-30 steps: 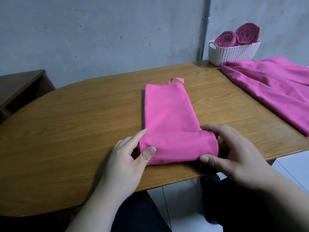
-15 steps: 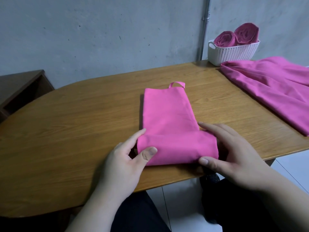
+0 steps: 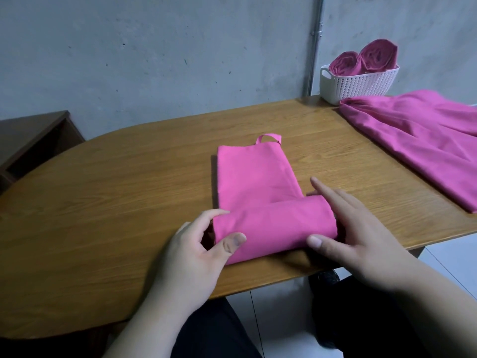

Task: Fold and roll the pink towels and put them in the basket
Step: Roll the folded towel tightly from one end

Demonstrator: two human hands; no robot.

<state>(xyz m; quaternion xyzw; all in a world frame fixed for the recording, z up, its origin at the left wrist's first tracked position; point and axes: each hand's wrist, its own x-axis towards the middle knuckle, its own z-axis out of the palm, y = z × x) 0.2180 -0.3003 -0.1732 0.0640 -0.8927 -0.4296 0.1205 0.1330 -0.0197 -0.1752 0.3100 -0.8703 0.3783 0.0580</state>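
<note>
A folded pink towel (image 3: pixel 254 177) lies lengthwise on the wooden table (image 3: pixel 103 202), its hanging loop at the far end. Its near end is rolled into a thick roll (image 3: pixel 273 224). My left hand (image 3: pixel 198 251) grips the roll's left end between thumb and curled fingers. My right hand (image 3: pixel 353 228) holds the right end, thumb on the front and fingers stretched over the top. A white basket (image 3: pixel 361 85) at the back right holds two rolled pink towels (image 3: pixel 366 58).
A loose pink towel (image 3: pixel 418 140) is spread over the table's right side, in front of the basket. A dark wooden shelf (image 3: pixel 31 140) stands to the left beyond the table. The grey wall with a pipe runs behind.
The roll has grown and moved a little away from me along the towel. Both hands shifted with it; my right fingers have stretched out further.
</note>
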